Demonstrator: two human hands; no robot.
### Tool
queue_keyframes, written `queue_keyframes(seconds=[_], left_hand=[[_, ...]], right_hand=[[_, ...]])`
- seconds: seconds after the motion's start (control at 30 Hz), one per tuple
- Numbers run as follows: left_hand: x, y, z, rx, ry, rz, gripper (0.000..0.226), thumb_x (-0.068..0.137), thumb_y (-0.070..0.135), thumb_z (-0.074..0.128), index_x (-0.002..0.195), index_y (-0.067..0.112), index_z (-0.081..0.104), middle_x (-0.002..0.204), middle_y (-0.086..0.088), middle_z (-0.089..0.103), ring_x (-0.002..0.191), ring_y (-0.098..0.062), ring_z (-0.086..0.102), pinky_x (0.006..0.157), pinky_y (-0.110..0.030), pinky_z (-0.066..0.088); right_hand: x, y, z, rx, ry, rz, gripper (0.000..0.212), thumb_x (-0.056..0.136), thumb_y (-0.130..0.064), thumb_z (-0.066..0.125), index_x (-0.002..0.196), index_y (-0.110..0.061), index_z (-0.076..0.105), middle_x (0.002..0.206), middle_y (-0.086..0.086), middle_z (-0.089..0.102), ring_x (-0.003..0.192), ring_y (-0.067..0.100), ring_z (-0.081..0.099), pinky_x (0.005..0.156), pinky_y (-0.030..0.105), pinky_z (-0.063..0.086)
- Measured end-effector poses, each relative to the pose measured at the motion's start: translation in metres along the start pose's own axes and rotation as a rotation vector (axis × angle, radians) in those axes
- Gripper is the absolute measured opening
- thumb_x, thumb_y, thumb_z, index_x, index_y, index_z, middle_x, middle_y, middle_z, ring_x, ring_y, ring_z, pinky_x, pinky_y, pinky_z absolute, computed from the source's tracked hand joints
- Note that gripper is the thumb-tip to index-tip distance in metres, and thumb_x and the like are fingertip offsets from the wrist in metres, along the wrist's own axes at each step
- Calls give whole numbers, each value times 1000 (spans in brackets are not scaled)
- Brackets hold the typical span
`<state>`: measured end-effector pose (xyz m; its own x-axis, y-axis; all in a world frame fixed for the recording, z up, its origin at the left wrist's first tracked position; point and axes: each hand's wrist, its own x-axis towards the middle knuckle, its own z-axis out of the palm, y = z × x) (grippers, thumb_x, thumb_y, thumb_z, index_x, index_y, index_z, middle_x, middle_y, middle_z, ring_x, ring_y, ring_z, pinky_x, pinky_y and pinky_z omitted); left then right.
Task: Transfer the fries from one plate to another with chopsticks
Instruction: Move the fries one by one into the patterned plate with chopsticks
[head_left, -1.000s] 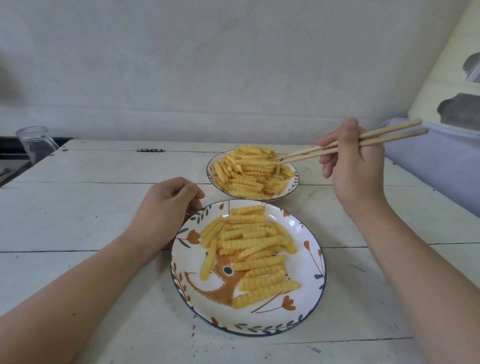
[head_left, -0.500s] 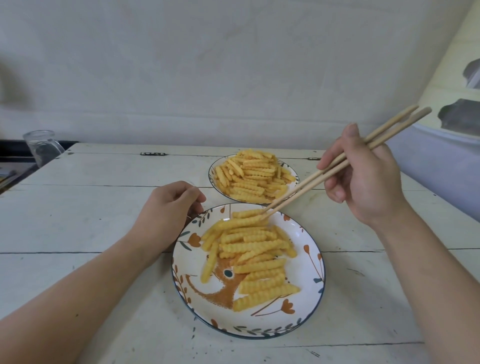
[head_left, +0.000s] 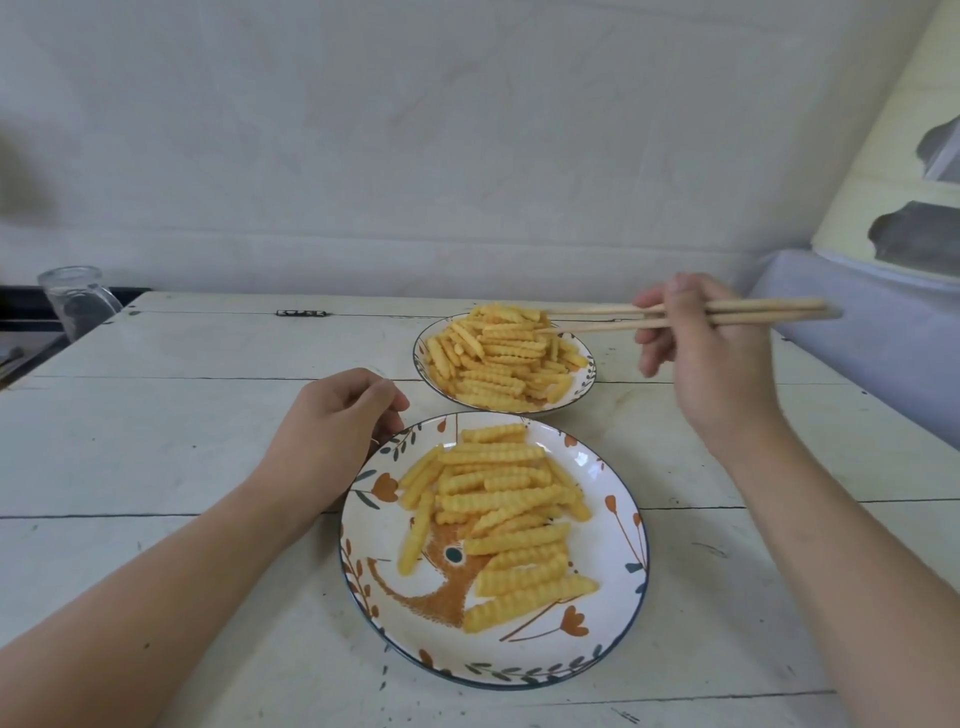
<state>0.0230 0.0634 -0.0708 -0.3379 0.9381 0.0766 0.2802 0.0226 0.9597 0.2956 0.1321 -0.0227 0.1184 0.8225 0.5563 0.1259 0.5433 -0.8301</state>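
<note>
A large patterned plate lies near me with crinkle-cut fries spread over its middle. Behind it stands a smaller plate heaped with more fries. My right hand grips a pair of wooden chopsticks held almost level, their tips slightly apart at the top of the far heap. My left hand rests at the near plate's upper left rim, fingers curled against its edge.
The plates sit on a white plank table against a white wall. An upturned glass stands at the table's far left corner. A pale blue cloth-covered surface borders the table on the right.
My right hand has swung the chopsticks from the near plate, where their tips touched a fry, back up to the far plate's heap. My left hand has stayed at the near plate's rim.
</note>
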Motion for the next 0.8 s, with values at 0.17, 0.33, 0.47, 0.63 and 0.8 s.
queue_keyframes(seconds=[0.17,0.33,0.47,0.63,0.8], left_hand=[[0,1,0,-1,1,-8,29,102,19,53,84,12,74,69,4,69,66,-19,60,69,-38,52],[1,1,1,-2,-5,-10,29,102,19,53,84,12,74,71,2,69,64,-18,60,66,-35,51],[1,0,0,-6,-5,-17,29,102,19,53,83,13,74,71,1,69,64,-19,61,65,-36,51],[1,-1,0,-13,-10,-14,29,102,19,53,83,12,74,72,1,69,65,-21,60,67,-38,51],[1,0,1,0,-5,-7,29,101,19,53,83,13,74,71,1,70,67,-21,61,69,-39,52]], right_hand=[[-5,16,21,-111,-45,-19,31,106,-28,46,90,-13,67,63,-12,61,53,8,55,54,21,47],[-2,20,27,-121,-69,-17,32,106,-29,46,93,-9,67,66,-11,61,53,7,55,54,19,47],[0,19,25,-92,-42,12,34,107,-28,45,89,-8,66,66,4,57,47,12,53,49,21,46],[2,13,19,-28,31,-9,39,107,-28,45,78,-9,64,60,9,55,40,16,48,43,23,42],[4,16,17,-23,-4,18,38,106,-29,47,82,-8,67,59,7,56,41,16,49,43,23,43]])
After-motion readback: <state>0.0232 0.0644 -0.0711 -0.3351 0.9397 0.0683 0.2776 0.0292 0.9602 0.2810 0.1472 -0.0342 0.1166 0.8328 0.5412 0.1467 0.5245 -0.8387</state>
